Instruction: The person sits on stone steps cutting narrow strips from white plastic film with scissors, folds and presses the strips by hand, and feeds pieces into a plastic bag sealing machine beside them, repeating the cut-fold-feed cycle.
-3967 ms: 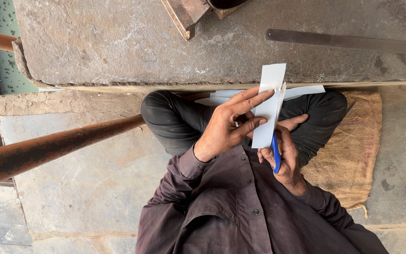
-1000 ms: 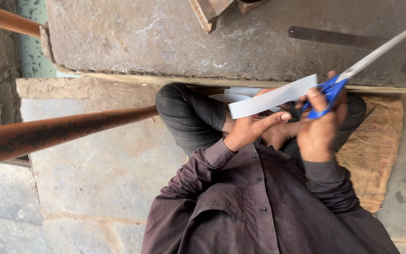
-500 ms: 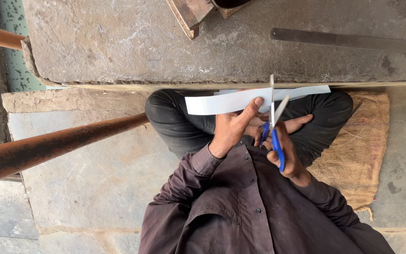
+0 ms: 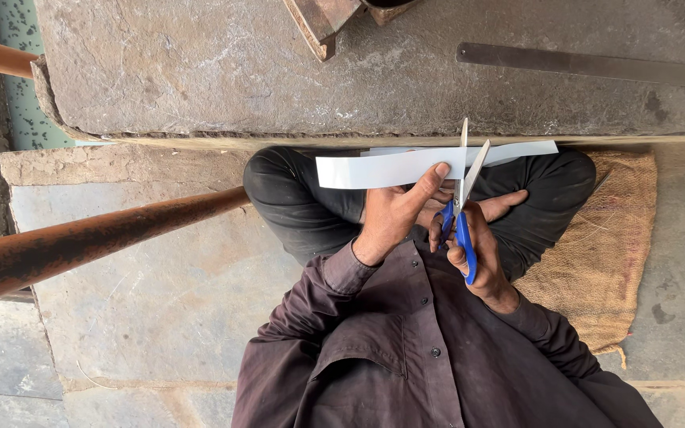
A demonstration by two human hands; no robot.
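Seen from above, a person in a dark brown shirt sits cross-legged on a burlap mat [image 4: 604,246] on the stone floor. The left hand [image 4: 394,214] is closed on a long white paper strip [image 4: 390,169], thumb on top, holding it level over the lap. The right hand [image 4: 477,238] grips blue-handled scissors [image 4: 461,210], fingers through the loops, blades parted around the strip's middle. A stone slab [image 4: 279,71] lies ahead, bearing a flat metal bar [image 4: 588,65]. A rusty pipe [image 4: 81,242] crosses at left.
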